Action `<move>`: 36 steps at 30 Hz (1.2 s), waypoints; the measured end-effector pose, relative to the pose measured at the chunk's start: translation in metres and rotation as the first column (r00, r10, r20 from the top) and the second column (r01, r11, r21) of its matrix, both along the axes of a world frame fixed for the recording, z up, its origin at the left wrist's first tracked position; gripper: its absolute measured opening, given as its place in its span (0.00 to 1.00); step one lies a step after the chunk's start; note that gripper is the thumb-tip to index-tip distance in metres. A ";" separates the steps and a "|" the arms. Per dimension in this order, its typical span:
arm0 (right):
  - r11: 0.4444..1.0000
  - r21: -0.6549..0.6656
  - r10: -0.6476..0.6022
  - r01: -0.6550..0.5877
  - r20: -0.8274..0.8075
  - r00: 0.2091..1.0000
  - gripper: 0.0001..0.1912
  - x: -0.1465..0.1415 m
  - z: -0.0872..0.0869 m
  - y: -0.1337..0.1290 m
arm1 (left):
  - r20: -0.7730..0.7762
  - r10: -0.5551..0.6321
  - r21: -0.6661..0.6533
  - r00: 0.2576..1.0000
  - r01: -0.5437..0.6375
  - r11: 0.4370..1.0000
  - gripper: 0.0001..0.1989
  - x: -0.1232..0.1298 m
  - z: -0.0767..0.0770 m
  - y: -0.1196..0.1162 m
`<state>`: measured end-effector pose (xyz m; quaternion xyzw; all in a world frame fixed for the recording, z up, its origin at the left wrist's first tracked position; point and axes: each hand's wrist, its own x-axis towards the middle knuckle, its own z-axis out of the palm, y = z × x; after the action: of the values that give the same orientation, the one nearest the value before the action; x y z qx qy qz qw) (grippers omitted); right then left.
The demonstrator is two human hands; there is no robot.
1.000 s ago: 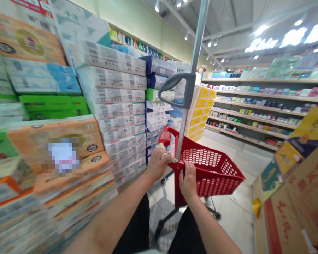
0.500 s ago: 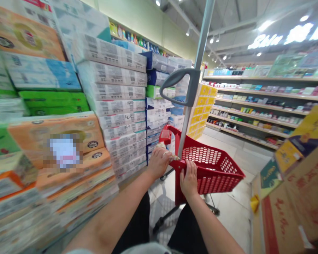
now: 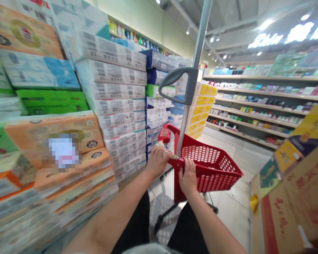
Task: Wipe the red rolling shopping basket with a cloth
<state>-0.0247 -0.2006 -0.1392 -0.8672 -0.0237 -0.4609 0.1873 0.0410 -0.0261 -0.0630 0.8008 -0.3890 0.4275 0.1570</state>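
A red plastic shopping cart [image 3: 214,179] with a perforated basket stands right in front of me on thin dark legs with wheels. My left hand [image 3: 158,160] is closed over its handle, where a pale patterned wrapping [image 3: 174,156] shows beside the fingers. Just to the right, my right hand [image 3: 188,177] has its fingers curled over the near rim of the basket. A tall metal pole [image 3: 182,130] rises from the cart near my hands and carries a grey loop handle [image 3: 192,86]. Nothing is visible inside the part of the basket I can see.
Stacked white packs [image 3: 119,88] and orange tissue packs [image 3: 55,141] line my left side. Yellow cartons [image 3: 201,109] stand beyond the pole. Cardboard boxes [image 3: 299,197] edge the aisle on the right. Stocked shelves [image 3: 257,102] run across the back, past the pale tiled floor [image 3: 235,208].
The cart and its pole have shifted very slightly left in view. Both hands keep the same hold on the cart, and the stacks at the left have slid a little left.
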 end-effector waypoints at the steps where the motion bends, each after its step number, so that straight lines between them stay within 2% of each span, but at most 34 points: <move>1: 1.000 0.000 -0.002 0.002 0.002 1.000 0.25 -0.001 0.000 0.000 | -0.026 0.025 0.017 0.999 -0.025 1.000 0.09 -0.001 0.004 -0.002; 5: 1.000 0.000 -0.006 0.006 -0.004 1.000 0.25 0.000 0.002 0.001 | -0.111 0.090 0.050 0.990 -0.085 0.995 0.08 -0.002 0.019 -0.007; 11: 1.000 -0.014 -0.006 0.006 -0.008 1.000 0.25 -0.002 -0.001 -0.001 | 0.013 0.000 0.026 1.000 0.000 1.000 0.12 -0.010 0.005 -0.003; 17: 1.000 -0.021 0.003 -0.004 -0.030 1.000 0.25 -0.002 0.002 -0.001 | -0.090 0.087 0.062 0.992 -0.082 0.995 0.09 -0.008 0.019 -0.010; 22: 1.000 -0.025 0.001 -0.002 -0.043 0.999 0.25 0.000 0.001 -0.001 | 0.037 0.006 0.082 0.999 -0.009 0.997 0.14 -0.005 -0.001 -0.001; 24: 1.000 -0.031 0.001 -0.003 -0.042 0.999 0.25 0.001 0.000 -0.002 | 0.051 0.008 0.084 0.999 -0.012 0.996 0.15 -0.004 -0.005 0.000; 31: 0.999 -0.039 0.029 -0.033 -0.078 0.997 0.26 0.005 0.003 -0.002 | -0.074 0.136 0.105 0.988 -0.128 0.986 0.08 0.003 0.018 -0.011; 36: 0.998 -0.050 0.033 -0.037 -0.064 0.997 0.27 0.003 0.002 -0.002 | 0.026 0.036 0.125 0.999 -0.039 0.991 0.13 0.002 0.006 -0.004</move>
<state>-0.0221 -0.2023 -0.1371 -0.8854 -0.0448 -0.4289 0.1737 0.0429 -0.0299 -0.0566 0.8110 -0.4019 0.4147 0.0935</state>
